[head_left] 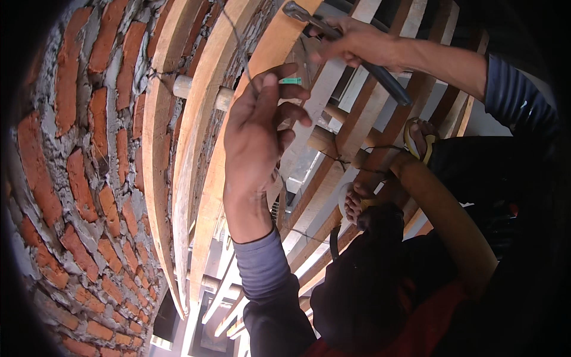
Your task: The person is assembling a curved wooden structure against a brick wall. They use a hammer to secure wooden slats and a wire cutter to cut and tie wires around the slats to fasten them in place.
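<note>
My left hand (259, 134) is raised beside the pale wooden slats (217, 172). A thin dark wire (238, 41) runs down from above to its thumb and forefinger, which appear to pinch it; the other fingers are loosely curled. Up on the right, my right hand (354, 41) is wrapped round a long metal tool (386, 83) with a dark tubular handle. Its knobbed end (294, 10) lies over a broad wooden slat, pointing up and left. The exact kind of tool cannot be made out.
A rough brick wall (77, 184) rises on the left. Round poles (321, 140) cross the slats, tied with dark wire (342, 160). Below show feet in sandals (419, 140), a thick pole (446, 211) and a dark rounded shape (360, 285). Gaps open between slats.
</note>
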Available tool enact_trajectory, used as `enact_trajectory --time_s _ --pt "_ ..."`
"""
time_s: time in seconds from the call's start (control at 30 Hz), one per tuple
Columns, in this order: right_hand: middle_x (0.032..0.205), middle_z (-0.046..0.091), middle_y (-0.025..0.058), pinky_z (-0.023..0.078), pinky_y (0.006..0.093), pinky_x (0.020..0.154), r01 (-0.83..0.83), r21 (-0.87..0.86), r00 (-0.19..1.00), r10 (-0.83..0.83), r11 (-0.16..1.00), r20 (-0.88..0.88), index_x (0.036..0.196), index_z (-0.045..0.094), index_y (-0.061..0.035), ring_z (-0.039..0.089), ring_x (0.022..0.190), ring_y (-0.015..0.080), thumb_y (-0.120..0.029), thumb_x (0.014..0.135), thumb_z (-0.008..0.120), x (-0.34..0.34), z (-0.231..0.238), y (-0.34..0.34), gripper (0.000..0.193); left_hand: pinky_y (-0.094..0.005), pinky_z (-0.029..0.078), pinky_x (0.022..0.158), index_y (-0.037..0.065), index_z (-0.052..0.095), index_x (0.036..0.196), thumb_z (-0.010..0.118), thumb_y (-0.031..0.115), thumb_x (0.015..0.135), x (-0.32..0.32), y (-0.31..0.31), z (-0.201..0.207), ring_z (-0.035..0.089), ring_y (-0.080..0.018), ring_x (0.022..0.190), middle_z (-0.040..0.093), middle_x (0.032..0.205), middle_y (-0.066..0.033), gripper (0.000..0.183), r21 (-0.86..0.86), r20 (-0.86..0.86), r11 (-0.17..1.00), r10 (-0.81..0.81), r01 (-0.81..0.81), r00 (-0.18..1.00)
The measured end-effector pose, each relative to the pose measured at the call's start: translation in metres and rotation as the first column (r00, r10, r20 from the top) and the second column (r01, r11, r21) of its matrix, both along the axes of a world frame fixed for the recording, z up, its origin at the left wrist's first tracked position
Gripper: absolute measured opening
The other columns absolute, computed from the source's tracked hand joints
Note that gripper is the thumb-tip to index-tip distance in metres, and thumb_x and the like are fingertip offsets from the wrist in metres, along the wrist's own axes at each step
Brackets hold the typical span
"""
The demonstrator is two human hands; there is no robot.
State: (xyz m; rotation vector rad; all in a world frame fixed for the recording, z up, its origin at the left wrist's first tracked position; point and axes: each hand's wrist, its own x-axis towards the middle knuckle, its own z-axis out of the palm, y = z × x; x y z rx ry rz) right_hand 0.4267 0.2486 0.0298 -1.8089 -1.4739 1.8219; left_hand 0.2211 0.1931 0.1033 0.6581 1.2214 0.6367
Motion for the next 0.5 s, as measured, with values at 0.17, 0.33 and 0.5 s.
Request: enact_trajectory --time_s 0.17,0.33,0.5 --pt "0.103 0.044 0.0176 0.046 0.0417 0.074 -0.489 0.543 0.843 0.210 0.683 0.495 0.111 0.044 -0.0006 0.057 0.082 0.0349 -0.009 0.075 0.062 0.034 -0.021 -0.038 0.041 -0.0143 0.022 0.032 0.001 0.050 0.111 0.041 0.023 0.097 -0.046 -0.035 0.024 0.035 -0.0038 0.045 0.044 0.068 -0.0019 0.028 -0.067 0.352 0.914 0.397 -0.400 0.848" --pt "0.111 0.038 0.0194 0.047 0.0471 0.080 -0.610 0.289 0.734 0.389 0.738 0.556 0.115 0.040 -0.0009 0.055 0.090 0.0403 -0.005 0.075 0.062 0.023 0.007 -0.060 0.046 -0.0153 0.022 0.024 -0.001 0.041 0.112 0.029 0.015 0.098 -0.065 -0.056 0.068 0.025 -0.0038 0.037 0.031 0.058 0.0004 0.024 0.090 0.557 0.790 0.465 -0.606 0.688" --pt "0.113 0.037 0.0208 0.046 0.0476 0.080 -0.638 0.107 0.611 0.418 0.763 0.672 0.112 0.042 -0.0006 0.055 0.093 0.0418 -0.010 0.073 0.066 0.041 0.013 -0.090 0.046 -0.0161 0.030 0.027 -0.007 0.031 0.118 0.031 0.008 0.095 -0.085 -0.024 0.112 0.033 -0.0039 0.043 0.039 0.067 -0.0028 0.027 0.460 0.638 0.762 0.074 -0.456 0.767"
